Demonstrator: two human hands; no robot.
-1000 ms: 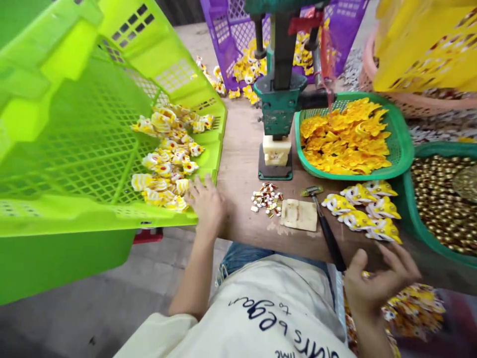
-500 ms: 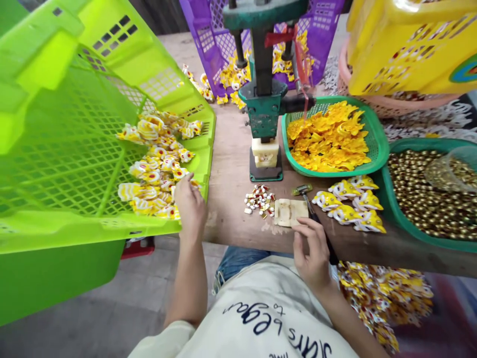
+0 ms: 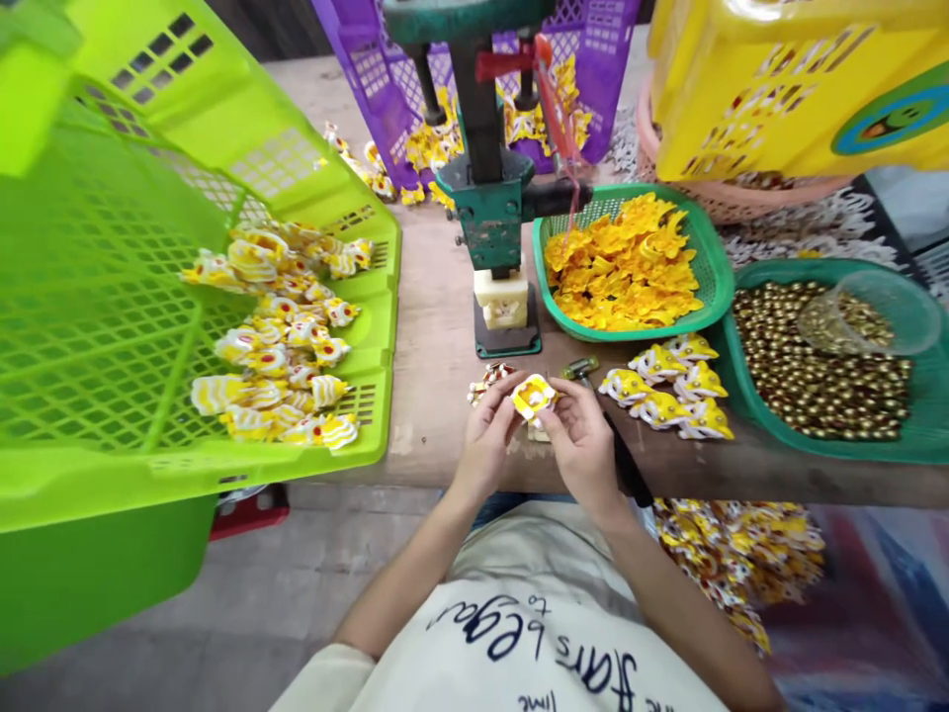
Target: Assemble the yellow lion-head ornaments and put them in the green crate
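My left hand (image 3: 485, 433) and my right hand (image 3: 582, 440) both pinch a small yellow-and-white plastic piece (image 3: 534, 396) from its two sides, its hollow face turned up. Beneath my hands, a beige block (image 3: 539, 433) on the bench is mostly covered. Small red, white and gold parts (image 3: 489, 378) lie just behind my left fingers, partly hidden. A hammer with a black handle (image 3: 629, 460) lies beside my right hand. To its right sit several yellow-and-white plastic pieces (image 3: 667, 388) with gold dots.
A green hand press (image 3: 489, 213) stands behind my hands. Left is a lime-green crate (image 3: 389, 346) with yellow-and-white pieces. To the right are a green basket (image 3: 716, 282) of yellow parts and a green tray (image 3: 923, 435) of gold beads. A purple crate (image 3: 619, 84) stands behind.
My left hand has come out of the lime-green crate to the middle. My right hand has moved left from the beige block's edge. Both now hold a yellow-and-white piece; the view has shifted right.
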